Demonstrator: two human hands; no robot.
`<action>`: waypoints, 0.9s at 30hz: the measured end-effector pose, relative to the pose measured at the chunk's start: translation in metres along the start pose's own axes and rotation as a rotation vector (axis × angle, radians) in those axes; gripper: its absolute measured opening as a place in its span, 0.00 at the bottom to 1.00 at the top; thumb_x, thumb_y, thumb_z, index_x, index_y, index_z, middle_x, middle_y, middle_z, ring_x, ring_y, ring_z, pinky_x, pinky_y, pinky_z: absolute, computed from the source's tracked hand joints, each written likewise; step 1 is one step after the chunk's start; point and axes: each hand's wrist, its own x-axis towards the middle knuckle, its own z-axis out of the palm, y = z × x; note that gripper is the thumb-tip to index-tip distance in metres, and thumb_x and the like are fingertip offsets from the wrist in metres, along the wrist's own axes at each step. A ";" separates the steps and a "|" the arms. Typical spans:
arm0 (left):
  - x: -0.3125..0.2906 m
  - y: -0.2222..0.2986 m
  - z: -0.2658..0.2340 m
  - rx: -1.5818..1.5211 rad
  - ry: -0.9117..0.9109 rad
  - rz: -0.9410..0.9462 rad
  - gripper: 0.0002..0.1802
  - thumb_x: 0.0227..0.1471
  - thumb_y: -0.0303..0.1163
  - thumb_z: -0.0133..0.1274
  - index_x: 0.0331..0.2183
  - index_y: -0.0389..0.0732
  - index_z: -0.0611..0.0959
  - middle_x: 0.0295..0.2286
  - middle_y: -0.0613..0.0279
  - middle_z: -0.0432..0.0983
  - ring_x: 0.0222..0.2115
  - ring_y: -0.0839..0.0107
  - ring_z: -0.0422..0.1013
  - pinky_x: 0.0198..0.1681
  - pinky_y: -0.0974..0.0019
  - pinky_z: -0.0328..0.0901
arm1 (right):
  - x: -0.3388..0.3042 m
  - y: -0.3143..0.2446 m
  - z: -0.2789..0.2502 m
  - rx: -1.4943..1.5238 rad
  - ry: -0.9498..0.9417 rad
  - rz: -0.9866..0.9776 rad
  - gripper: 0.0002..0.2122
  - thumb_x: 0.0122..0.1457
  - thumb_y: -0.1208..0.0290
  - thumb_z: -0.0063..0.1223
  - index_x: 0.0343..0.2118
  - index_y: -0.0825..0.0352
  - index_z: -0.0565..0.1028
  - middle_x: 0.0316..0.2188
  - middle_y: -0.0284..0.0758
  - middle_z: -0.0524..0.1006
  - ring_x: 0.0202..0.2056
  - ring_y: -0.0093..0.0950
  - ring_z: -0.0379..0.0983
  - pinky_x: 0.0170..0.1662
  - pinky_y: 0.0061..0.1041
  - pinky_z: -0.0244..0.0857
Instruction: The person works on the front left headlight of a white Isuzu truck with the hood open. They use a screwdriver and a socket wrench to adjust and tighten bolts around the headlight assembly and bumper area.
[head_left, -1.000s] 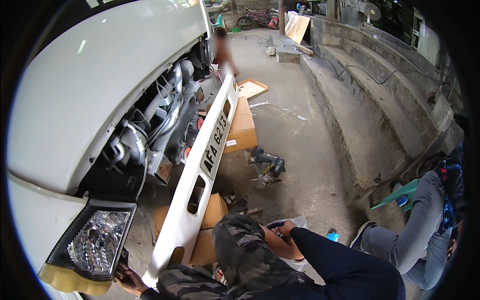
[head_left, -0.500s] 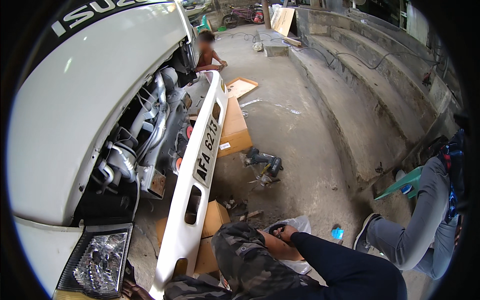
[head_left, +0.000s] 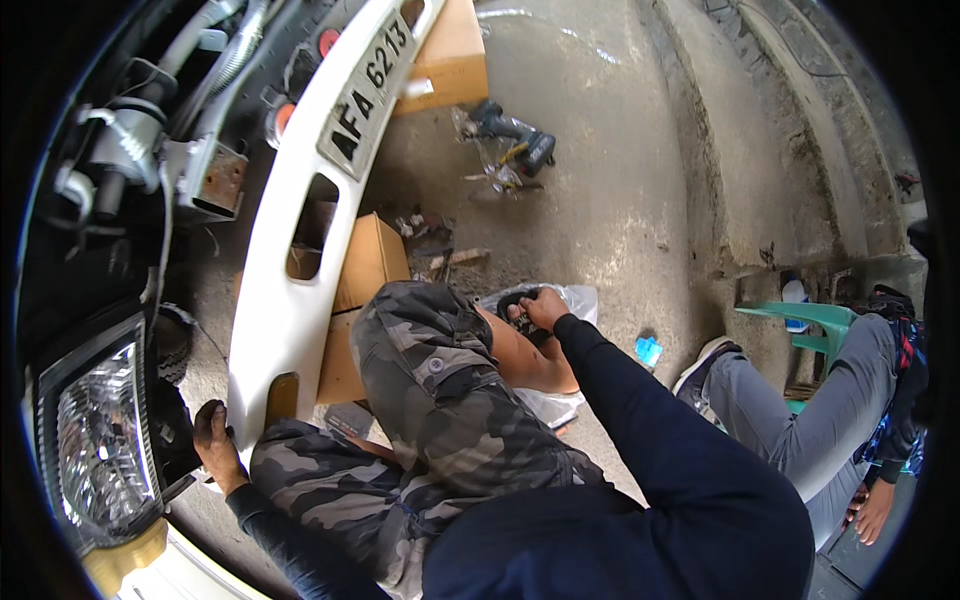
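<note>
My left hand (head_left: 217, 443) is beside the lower end of the white bumper (head_left: 262, 290), fingers extended upward and nothing visible in them. Left of it is a headlight (head_left: 100, 430) with a clear lens and dark frame. My right hand (head_left: 545, 308) reaches down by my foot, which wears a dark sandal (head_left: 512, 298). Its fingers are curled closed there; what they hold, if anything, is hidden. A clear plastic bag (head_left: 575, 300) lies under and around that foot. The bumper stands apart from the vehicle's exposed front, beside my bent knees in camouflage trousers.
Cardboard boxes (head_left: 370, 260) stand behind the bumper. A cordless drill (head_left: 510, 135) lies on the concrete with plastic wrap. To the right, a person in grey trousers (head_left: 775, 395) sits near a green plastic stool (head_left: 815, 318). Concrete steps (head_left: 720, 150) run along the right.
My view has tipped downward, so the bumper and boxes sit higher in the picture. My left hand now shows fully beside the bumper's end. My right hand stays by the foot.
</note>
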 end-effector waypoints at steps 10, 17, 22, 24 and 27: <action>0.000 0.041 0.022 0.005 -0.187 -0.009 0.30 0.58 0.40 0.61 0.54 0.29 0.75 0.48 0.52 0.77 0.49 0.64 0.71 0.56 0.63 0.63 | 0.012 -0.043 0.008 -0.292 -0.034 -0.287 0.14 0.57 0.64 0.54 0.41 0.70 0.77 0.35 0.55 0.80 0.41 0.52 0.78 0.46 0.47 0.71; -0.005 0.061 0.028 0.088 -0.315 -0.005 0.39 0.49 0.36 0.66 0.58 0.29 0.71 0.52 0.49 0.73 0.54 0.59 0.67 0.59 0.57 0.60 | 0.044 -0.068 0.035 -0.473 -0.255 -0.321 0.15 0.56 0.68 0.53 0.44 0.70 0.77 0.43 0.54 0.79 0.44 0.52 0.77 0.48 0.46 0.72; -0.003 0.068 0.035 0.476 -0.250 -0.069 0.44 0.44 0.34 0.67 0.60 0.29 0.69 0.52 0.42 0.73 0.52 0.54 0.70 0.59 0.57 0.61 | 0.052 -0.071 0.026 -0.370 -0.127 -0.113 0.17 0.55 0.64 0.56 0.43 0.71 0.80 0.39 0.53 0.81 0.43 0.50 0.79 0.48 0.45 0.72; -0.003 0.072 0.035 0.520 -0.281 -0.125 0.45 0.45 0.35 0.67 0.60 0.28 0.67 0.54 0.42 0.71 0.54 0.54 0.69 0.61 0.58 0.59 | 0.050 -0.079 0.028 -0.439 -0.198 -0.127 0.17 0.57 0.62 0.56 0.41 0.72 0.80 0.38 0.54 0.81 0.43 0.50 0.79 0.48 0.45 0.72; -0.005 0.079 0.039 0.413 -0.242 -0.116 0.45 0.43 0.35 0.68 0.60 0.30 0.70 0.51 0.39 0.74 0.50 0.50 0.72 0.58 0.57 0.63 | 0.046 -0.090 0.040 -0.557 -0.228 -0.099 0.16 0.59 0.61 0.54 0.36 0.71 0.82 0.36 0.53 0.81 0.42 0.49 0.80 0.46 0.45 0.73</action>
